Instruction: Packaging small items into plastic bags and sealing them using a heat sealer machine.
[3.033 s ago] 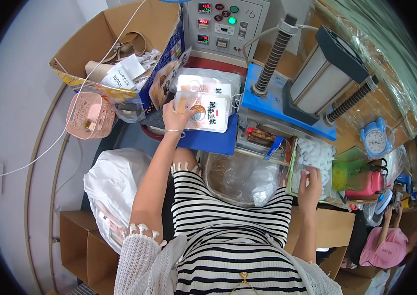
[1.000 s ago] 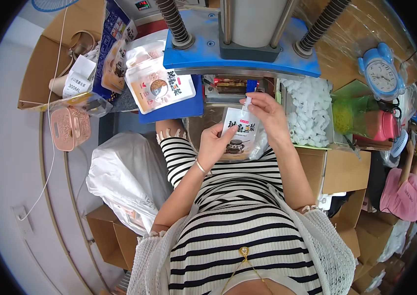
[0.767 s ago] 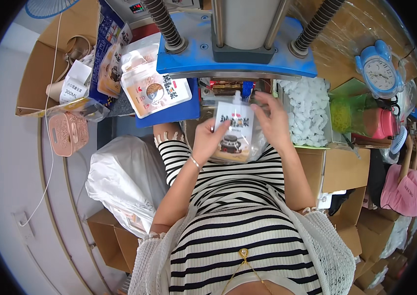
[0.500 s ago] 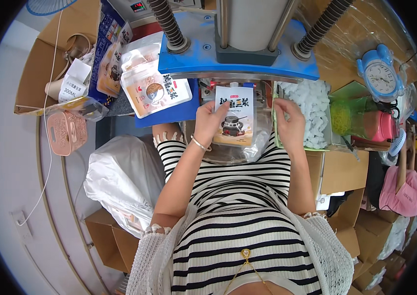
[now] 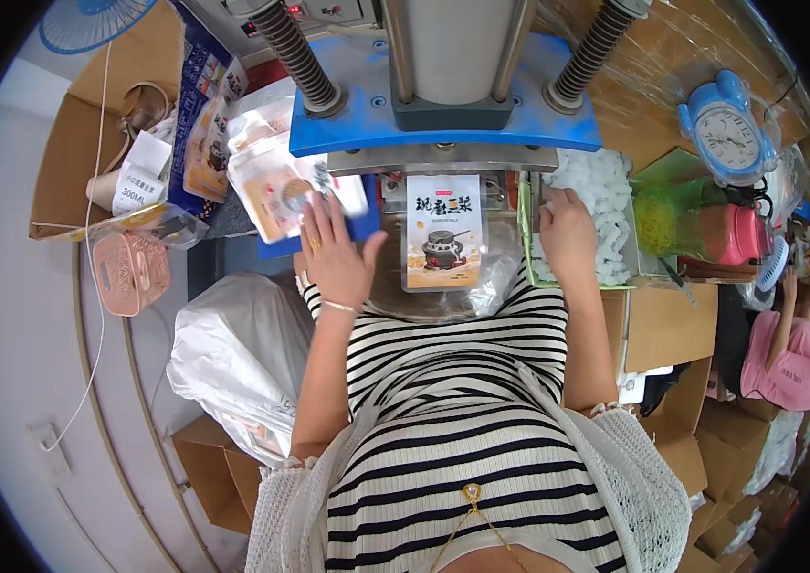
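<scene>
Below the press lies a printed white and orange pouch, flat, its top edge close to the blue press plate; neither hand touches it. At the left, my left hand is open, fingers spread over a stack of similar pouches, fingertips on or just above the lowest one. My right hand is curled at the near left part of a green-edged box of small white plastic pieces. Its fingertips are hidden, so what they hold cannot be made out.
Right of the box stand a green bin, a pink-red jar and a blue alarm clock. A white sack and a pink basket are at left. Another person in pink works at far right.
My left hand has let go of the pouch under the press and moved left to the stack, opening its fingers. My right hand has curled further into the box of white pieces.
</scene>
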`<state>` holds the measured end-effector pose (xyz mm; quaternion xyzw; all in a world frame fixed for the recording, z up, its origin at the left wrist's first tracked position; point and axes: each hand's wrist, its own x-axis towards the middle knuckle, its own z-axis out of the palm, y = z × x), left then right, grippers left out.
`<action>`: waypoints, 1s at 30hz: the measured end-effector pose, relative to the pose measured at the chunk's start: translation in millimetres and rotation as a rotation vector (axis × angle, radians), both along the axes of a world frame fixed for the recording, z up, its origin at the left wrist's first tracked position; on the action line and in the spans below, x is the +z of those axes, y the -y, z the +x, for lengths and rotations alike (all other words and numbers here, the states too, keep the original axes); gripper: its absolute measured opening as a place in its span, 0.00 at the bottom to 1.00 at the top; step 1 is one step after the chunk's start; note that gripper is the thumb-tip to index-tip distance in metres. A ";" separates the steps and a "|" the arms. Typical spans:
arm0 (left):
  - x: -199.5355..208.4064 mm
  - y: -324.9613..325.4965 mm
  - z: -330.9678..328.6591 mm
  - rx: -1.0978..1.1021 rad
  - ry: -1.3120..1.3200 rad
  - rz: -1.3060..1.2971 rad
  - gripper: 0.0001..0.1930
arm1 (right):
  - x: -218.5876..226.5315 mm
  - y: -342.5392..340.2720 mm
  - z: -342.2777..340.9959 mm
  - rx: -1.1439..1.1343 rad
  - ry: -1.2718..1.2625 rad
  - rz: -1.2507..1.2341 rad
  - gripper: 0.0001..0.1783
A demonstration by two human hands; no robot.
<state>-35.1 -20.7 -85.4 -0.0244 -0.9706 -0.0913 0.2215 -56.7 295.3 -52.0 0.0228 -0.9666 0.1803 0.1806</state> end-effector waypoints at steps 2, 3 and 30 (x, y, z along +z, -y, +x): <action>-6.5 -3.1 19.4 -0.049 -0.033 0.019 0.33 | -4.2 -0.9 -1.5 0.003 0.063 -0.153 0.12; -6.3 -3.8 27.1 -0.076 -0.012 0.038 0.28 | -4.9 -1.9 -2.0 0.020 0.058 -0.167 0.12; 5.5 -62.7 19.1 -0.261 0.581 1.488 0.12 | 11.9 70.3 0.0 0.189 0.168 -0.619 0.14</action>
